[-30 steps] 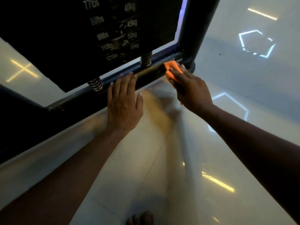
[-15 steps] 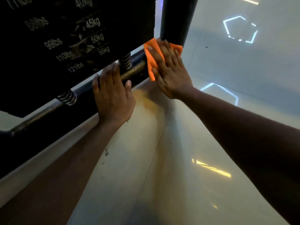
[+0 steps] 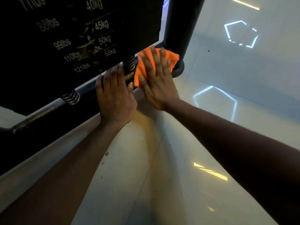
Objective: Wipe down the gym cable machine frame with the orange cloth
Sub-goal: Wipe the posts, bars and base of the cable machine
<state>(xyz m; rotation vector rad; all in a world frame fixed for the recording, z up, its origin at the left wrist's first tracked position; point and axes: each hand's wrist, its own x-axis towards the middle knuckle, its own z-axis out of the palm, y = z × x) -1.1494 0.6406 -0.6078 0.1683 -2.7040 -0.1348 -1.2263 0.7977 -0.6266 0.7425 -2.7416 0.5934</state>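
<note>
Flatly, two hands' straight fingers press one orange cloth [image 3: 141, 69] and one frame bar [image 3: 48, 109].

Floor [image 3: 186, 184] was pale glossy tile w/ thin grout lines, v. reflective. Reflections on it: a white hexagon outline [image 3: 215, 101] near the middle right, a 2nd broken hexagon [image 3: 240, 34] further up, a yellowish light strip [image 3: 211, 172] lower down, another strip [image 3: 246, 4] at the top right. Small dark specks of dirt [image 3: 106, 154] lay on the tile. Room was dim overall; a bluish shade band crossed the floor at right.
</note>
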